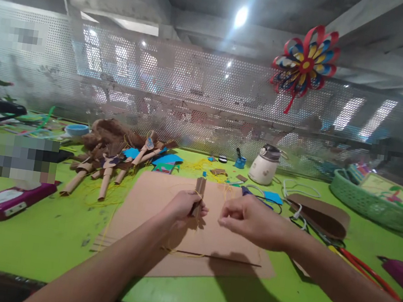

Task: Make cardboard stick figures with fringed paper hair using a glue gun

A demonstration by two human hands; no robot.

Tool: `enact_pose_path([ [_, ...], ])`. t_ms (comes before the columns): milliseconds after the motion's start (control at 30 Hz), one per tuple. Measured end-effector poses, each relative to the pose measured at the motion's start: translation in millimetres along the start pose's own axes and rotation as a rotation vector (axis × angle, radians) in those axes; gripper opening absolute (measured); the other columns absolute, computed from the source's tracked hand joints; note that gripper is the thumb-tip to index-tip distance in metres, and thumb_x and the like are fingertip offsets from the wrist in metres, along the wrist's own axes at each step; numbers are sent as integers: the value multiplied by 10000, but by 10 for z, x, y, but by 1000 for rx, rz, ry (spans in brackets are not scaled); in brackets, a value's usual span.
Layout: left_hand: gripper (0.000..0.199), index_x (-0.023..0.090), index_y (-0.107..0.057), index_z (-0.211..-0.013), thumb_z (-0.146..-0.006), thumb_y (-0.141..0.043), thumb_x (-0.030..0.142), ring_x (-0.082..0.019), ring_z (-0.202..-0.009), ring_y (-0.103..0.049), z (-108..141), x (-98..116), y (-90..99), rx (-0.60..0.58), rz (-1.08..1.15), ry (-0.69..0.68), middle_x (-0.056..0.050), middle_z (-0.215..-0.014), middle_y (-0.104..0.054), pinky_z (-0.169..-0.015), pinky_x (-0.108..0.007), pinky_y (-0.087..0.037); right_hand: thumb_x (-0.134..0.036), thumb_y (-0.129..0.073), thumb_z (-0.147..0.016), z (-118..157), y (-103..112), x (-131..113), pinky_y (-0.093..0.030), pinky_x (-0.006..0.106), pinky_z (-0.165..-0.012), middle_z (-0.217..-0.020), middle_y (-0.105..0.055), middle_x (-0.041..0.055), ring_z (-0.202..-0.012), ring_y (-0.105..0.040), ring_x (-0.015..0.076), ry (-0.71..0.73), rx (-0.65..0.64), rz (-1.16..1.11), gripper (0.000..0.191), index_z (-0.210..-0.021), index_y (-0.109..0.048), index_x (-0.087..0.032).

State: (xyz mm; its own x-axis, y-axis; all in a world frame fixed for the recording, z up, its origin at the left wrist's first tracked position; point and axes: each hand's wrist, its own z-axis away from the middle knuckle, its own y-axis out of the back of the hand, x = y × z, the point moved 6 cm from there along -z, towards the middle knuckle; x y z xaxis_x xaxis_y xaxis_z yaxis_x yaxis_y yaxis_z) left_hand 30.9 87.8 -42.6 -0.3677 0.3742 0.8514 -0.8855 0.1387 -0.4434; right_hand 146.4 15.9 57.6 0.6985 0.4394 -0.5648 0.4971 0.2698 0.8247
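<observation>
My left hand [185,207] is closed around a small upright bundle of pleated brown paper [200,187]. Thin yellow thread [198,195] crosses the bundle, and a loose strand trails over the brown paper sheets [165,193] beneath. To the right, apart from the bundle, my right hand [246,217] is curled in a pinch above the sheets. Yellow thread shows just behind its fingers, but what lies between the fingertips is too small to make out.
Rolled brown paper pieces [105,182] lie in a heap at left, near a purple box [14,200]. A white bottle [264,166] stands at the back. At right are a brown paper loop [322,215], red-handled tool [368,272] and green basket [377,208].
</observation>
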Motion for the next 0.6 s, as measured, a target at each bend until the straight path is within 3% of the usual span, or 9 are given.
enact_pose_path([
  [133, 185, 115, -526, -696, -852, -439, 71, -111, -488, -599, 36, 82, 14, 41, -41, -10, -16, -527, -564, -518, -198, -510, -222, -519, -760, 117, -372, -205, -299, 181, -445, -553, -482, -42, -472, -412, 69, -6, -346, -246, 142, -745, -638, -145],
  [267, 183, 104, -528, -733, -863, -403, 73, -135, -556, -636, 92, 98, -36, 30, -42, 50, -22, -546, -554, -520, -202, -518, -166, -518, -723, 90, -677, -232, -321, 178, -477, -598, -565, -15, -512, -456, 76, 109, -362, -57, 149, -730, -665, -139],
  [333, 177, 101, -523, -740, -864, -398, 78, -134, -560, -637, 102, 97, -35, 30, -38, 69, -20, -545, -542, -482, -181, -497, -173, -531, -726, 54, -691, -184, -304, 192, -480, -579, -572, -8, -506, -432, 78, 163, -320, 49, 149, -680, -667, -138],
  [400, 164, 102, -517, -734, -856, -410, 80, -122, -519, -618, 100, 85, -30, 25, -40, 72, -15, -539, -532, -436, -162, -462, -192, -517, -755, -18, -528, -118, -281, 213, -480, -543, -553, -6, -497, -402, 86, 169, -187, 126, 196, -615, -644, -142],
  [533, 159, 114, -497, -697, -833, -427, 72, -109, -452, -581, 94, 5, -55, 13, -71, 67, -6, -518, -523, -366, -145, -391, -230, -453, -819, -322, 104, 6, -281, 233, -502, -553, -546, 7, -531, -425, 104, 76, 244, 218, 289, -591, -610, -147],
  [600, 156, 120, -489, -693, -827, -430, 68, -111, -433, -575, 93, -52, -80, 14, -96, 65, 1, -505, -517, -358, -148, -380, -238, -454, -825, -599, 259, 42, -301, 241, -534, -636, -603, 36, -590, -476, 119, 45, 300, 312, 272, -652, -639, -140],
])
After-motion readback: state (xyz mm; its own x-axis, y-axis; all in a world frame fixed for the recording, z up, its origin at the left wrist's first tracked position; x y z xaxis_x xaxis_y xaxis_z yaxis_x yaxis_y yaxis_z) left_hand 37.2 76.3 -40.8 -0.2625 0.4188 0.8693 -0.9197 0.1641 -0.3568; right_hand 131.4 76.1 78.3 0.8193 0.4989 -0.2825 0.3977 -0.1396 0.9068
